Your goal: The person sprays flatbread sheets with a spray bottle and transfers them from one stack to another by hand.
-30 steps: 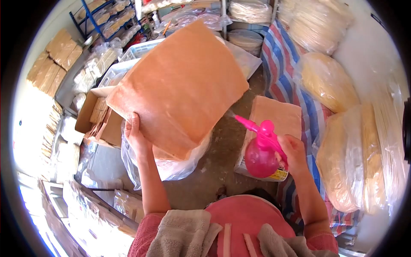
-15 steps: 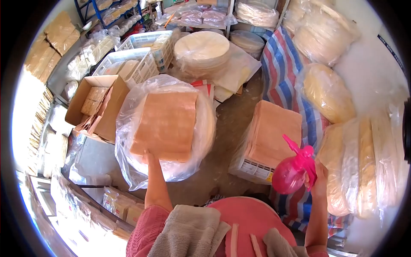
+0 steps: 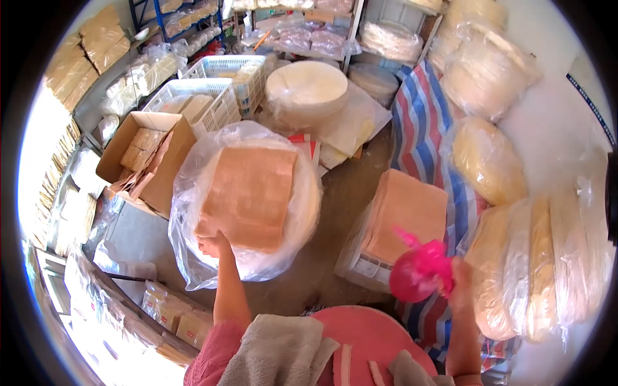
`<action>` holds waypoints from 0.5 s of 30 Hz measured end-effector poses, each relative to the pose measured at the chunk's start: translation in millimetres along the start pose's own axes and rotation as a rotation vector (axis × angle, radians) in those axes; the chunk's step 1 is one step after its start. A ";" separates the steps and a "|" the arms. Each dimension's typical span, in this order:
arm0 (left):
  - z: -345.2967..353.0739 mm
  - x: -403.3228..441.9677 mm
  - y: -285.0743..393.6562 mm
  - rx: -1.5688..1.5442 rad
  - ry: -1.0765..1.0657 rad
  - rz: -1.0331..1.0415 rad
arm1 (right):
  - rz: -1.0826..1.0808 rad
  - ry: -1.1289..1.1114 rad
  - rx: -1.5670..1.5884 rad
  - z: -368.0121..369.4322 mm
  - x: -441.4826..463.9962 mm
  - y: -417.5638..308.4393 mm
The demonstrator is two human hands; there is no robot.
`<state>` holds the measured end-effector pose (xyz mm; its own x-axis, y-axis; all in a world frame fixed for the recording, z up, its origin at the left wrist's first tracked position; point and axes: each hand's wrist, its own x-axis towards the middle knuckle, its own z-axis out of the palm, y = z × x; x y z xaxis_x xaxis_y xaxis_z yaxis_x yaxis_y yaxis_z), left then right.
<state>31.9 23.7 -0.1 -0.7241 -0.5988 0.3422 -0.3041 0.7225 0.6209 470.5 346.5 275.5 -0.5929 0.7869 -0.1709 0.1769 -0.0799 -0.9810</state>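
A square brown sheet [image 3: 251, 193] lies on a round pale stack [image 3: 302, 219] wrapped in clear plastic. At the sheet's near left corner is my left hand [image 3: 214, 245], its fingers closed on the edge. My right hand [image 3: 458, 278] grips a bright pink spray bottle [image 3: 415, 273], blurred by motion, with its nozzle pointing away to the upper left. Just beyond the bottle, a pile of similar brown sheets [image 3: 409, 209] rests on a white crate [image 3: 360, 270].
An open cardboard box [image 3: 167, 170] stands at the left, with white plastic baskets [image 3: 222, 106] behind it. Farther back is a round pale stack [image 3: 306, 83]. Striped tarp [image 3: 418, 116] and plastic-wrapped bundles [image 3: 496, 270] line the right side. A pink stool [image 3: 360, 341] is directly below me.
My left hand has shifted to the left along the sheet's near edge, to its corner. The spray bottle has moved a little left in my right hand. The view has tilted slightly up.
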 end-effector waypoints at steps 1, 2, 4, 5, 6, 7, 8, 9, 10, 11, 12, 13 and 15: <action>-11.3 -17.9 13.4 0.081 0.248 0.232 | -0.005 -0.064 -0.018 10.9 -1.1 -1.4; -11.2 -35.9 20.1 -0.211 0.072 0.349 | 0.038 -0.127 -0.053 22.1 -4.7 -2.2; -19.4 -79.7 49.3 -0.292 -0.530 0.512 | 0.075 -0.334 -0.081 33.8 -7.8 -8.0; -54.6 -108.2 71.3 -0.643 -0.935 0.433 | 0.076 -0.476 -0.071 35.2 -9.0 -15.4; -89.7 -136.6 93.6 -0.916 -1.334 0.207 | 0.037 -0.561 -0.080 36.2 -9.8 -26.6; -114.4 -158.4 105.5 -0.968 -1.670 0.101 | 0.002 -0.642 -0.088 35.4 -12.6 -38.2; -146.7 -168.0 125.1 -0.879 -1.938 -0.032 | -0.033 -0.718 -0.097 33.1 -13.5 -45.4; -154.8 -187.2 126.9 -0.877 -2.182 -0.160 | 0.004 -0.769 -0.083 30.0 -12.4 -48.2; -162.2 -201.2 125.4 -0.844 -2.331 -0.245 | 0.046 -0.821 -0.072 26.2 -10.9 -50.6; -166.1 -210.3 126.5 -0.855 -2.361 -0.288 | 0.091 -0.873 -0.060 21.7 -9.2 -51.2; -169.0 -217.0 127.1 -0.855 -2.402 -0.331 | -0.296 -0.873 -0.232 16.7 -1.4 -38.8; -171.1 -221.2 128.0 -0.858 -2.418 -0.355 | -0.346 -0.849 -0.269 13.0 0.5 -52.0; -177.1 -224.2 131.3 -0.856 -2.411 -0.377 | -0.433 -0.791 -0.336 7.8 -3.9 -106.1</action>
<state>264.0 191.6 129.6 -0.0413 0.9450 -0.3243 -0.7469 0.1864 0.6383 447.9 347.1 379.5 -0.9962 0.0567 0.0663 -0.0384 0.3969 -0.9171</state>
